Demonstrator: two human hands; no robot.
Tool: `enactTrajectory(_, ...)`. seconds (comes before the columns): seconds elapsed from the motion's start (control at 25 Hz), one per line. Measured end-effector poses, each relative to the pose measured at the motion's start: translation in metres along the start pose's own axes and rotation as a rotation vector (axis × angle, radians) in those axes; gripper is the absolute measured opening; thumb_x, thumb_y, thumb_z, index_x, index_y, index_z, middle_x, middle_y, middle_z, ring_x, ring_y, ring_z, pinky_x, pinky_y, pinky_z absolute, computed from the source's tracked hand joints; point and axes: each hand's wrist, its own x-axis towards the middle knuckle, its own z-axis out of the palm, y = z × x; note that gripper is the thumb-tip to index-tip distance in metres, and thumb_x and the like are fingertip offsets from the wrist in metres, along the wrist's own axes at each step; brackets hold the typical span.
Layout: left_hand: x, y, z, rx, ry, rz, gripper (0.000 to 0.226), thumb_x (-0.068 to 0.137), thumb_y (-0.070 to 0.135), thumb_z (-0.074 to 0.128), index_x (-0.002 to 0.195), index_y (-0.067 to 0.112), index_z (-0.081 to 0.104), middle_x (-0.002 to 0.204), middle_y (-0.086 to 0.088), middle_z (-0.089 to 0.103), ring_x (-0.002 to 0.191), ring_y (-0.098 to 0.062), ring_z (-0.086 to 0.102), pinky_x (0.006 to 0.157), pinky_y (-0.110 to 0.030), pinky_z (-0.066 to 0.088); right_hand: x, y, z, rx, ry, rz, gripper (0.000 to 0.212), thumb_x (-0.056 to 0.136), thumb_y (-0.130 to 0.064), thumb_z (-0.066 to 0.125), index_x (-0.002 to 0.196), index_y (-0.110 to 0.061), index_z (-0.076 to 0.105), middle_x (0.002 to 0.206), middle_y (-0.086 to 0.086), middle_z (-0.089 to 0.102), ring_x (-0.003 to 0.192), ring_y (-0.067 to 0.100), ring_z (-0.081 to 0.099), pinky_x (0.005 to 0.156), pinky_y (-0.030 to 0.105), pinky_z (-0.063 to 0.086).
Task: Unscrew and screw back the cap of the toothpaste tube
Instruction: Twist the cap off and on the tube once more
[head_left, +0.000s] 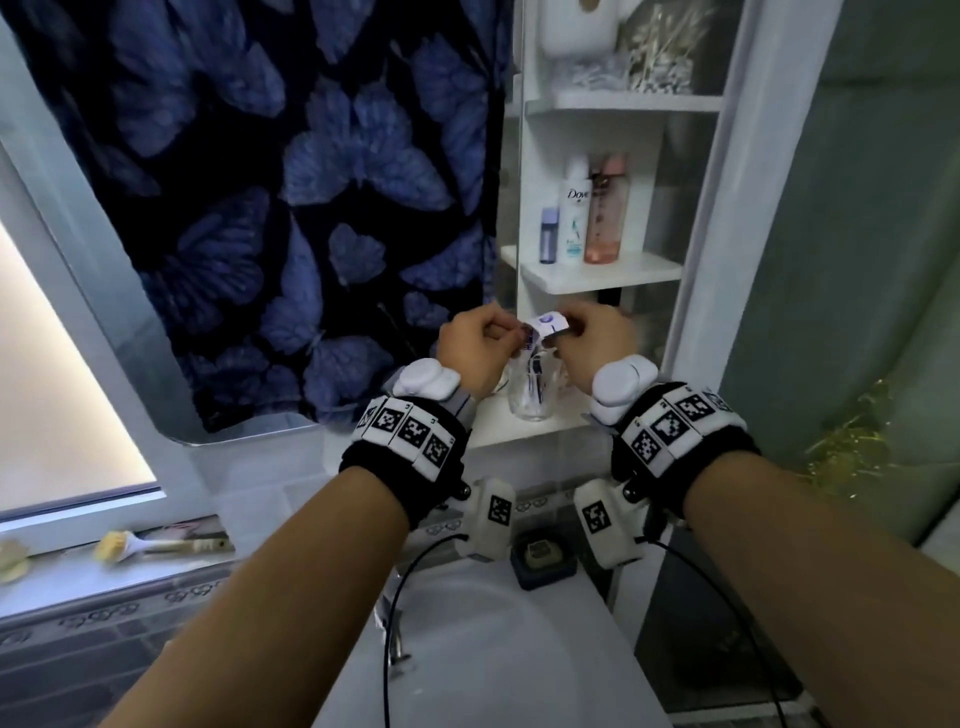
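Left hand (470, 338): fingers curled, pinching one end of the small white-and-purple toothpaste tube (546, 325); cap hidden, not discernible. Right hand (592, 335): fingers curled round the tube's other end. Tube was held between both hands, above a clear drinking glass (530, 395) on the white shelf (498, 426); the glass held thin upright items, too blurred to identify. Upper shelf carried a white Dove bottle (574, 218), a pink bottle (605, 218) and a small blue bottle (549, 234).
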Motion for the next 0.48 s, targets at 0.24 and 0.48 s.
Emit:
enactTrajectory(0.24,0.012,-0.006,-0.01,-0.002,0.037,-0.025,0.008,0.084,0.01,0.066,0.083,0.016,0.072,0.074,-0.004,0.076,0.045,-0.003,0.058,0.058,-0.023,0.048,0.0,-0.024,0.002,-0.011,-0.004,-0.044,0.023,0.091,-0.015,0.059,0.106,-0.016,0.076,0.101,0.007,0.077,0.089,0.022,0.069,0.073,0.015,0.045)
enactTrajectory(0.48,0.006,-0.025,0.002,0.219,-0.018,-0.113,0.018,0.087,0.033,0.069,0.074,0.02,0.068,0.073,-0.004,0.073,0.075,-0.023,0.07,0.07,-0.026,0.051,-0.008,-0.017,0.012,-0.185,-0.153,0.02,0.03,0.095,-0.011,0.053,0.118,-0.016,0.07,0.117,0.006,0.072,0.106,0.026,0.066,0.095,0.033,0.05)
